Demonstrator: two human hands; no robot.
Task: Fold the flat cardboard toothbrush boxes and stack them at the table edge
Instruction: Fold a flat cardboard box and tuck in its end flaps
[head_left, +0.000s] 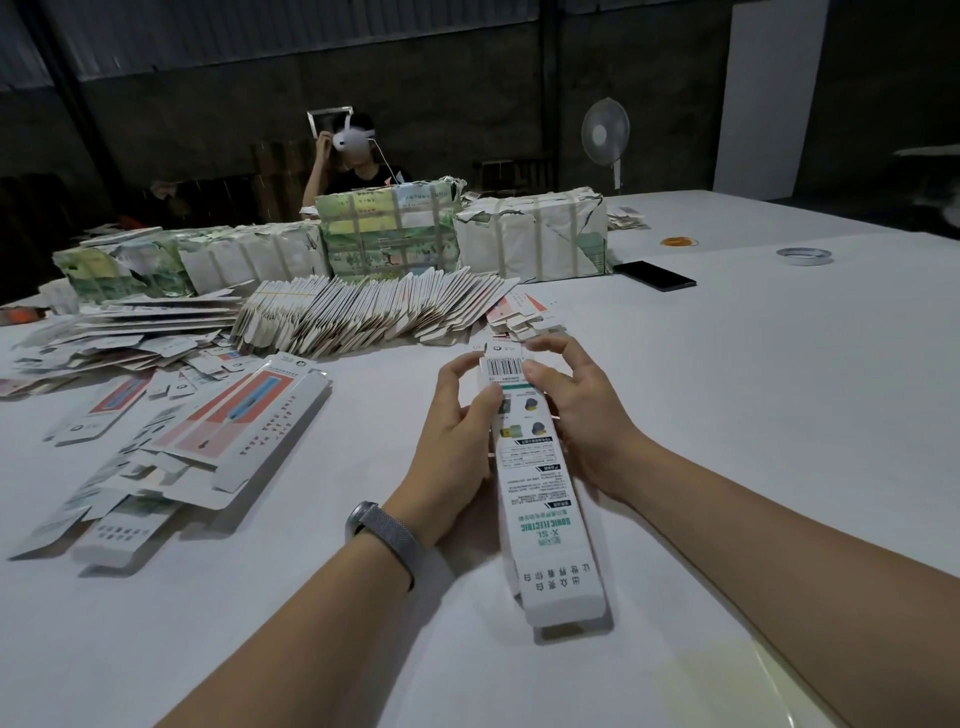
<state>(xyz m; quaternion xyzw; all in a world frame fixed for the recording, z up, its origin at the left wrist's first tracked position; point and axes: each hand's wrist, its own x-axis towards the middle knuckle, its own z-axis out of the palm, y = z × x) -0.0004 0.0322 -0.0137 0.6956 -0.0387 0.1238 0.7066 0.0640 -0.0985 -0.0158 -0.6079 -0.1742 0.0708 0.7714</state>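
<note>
Both hands' fingers (488, 402) grip the toothbrush box (540, 483) (flat boxes (358, 312) beyond, table (753, 395) otherwise bare)

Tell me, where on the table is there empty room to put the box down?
Bare table lies right of the right hand, up to the black phone and tape roll. Another bare patch sits near the left forearm, below the loose flat boxes. Left and behind the held box is crowded.

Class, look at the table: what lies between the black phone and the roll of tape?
In the head view, only bare white table shows between the black phone and the roll of tape.
</note>
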